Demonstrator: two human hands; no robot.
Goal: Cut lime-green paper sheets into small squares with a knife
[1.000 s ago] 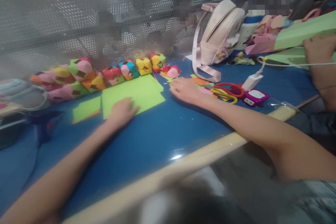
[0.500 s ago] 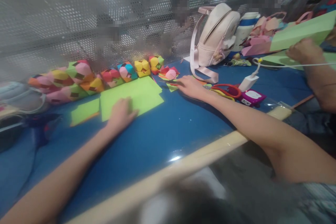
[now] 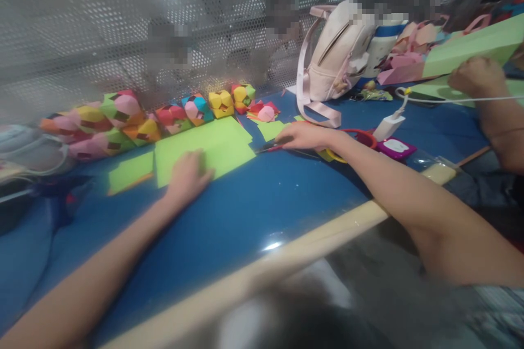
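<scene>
My left hand (image 3: pixel 189 173) lies on a stack of light green paper (image 3: pixel 221 147), thumb spread to the right; its fingertips are blurred. To its left are smaller green pieces (image 3: pixel 133 170) with an orange edge beneath. My right hand (image 3: pixel 305 135) is closed low over the table around a pair of scissors (image 3: pixel 267 148), whose dark blades point left toward the paper's right corner. The hand hides most of their handles. Just beyond the blades lies a small green paper piece (image 3: pixel 271 130). A red and pink folded paper shape (image 3: pixel 266 113) sits behind it.
Colourful folded-paper balls (image 3: pixel 123 112) line the back by a perforated metal screen (image 3: pixel 229 22). A pale backpack (image 3: pixel 333 65), a bottle (image 3: pixel 380 49), a white charger (image 3: pixel 388 126) and a purple box (image 3: pixel 395 148) stand right. A co-worker's hand (image 3: pixel 478 79) holds green paper. A glue gun (image 3: pixel 59 202) lies left.
My right hand has moved slightly toward me and right with the scissors, uncovering more of the small green piece. My left hand stays on the paper.
</scene>
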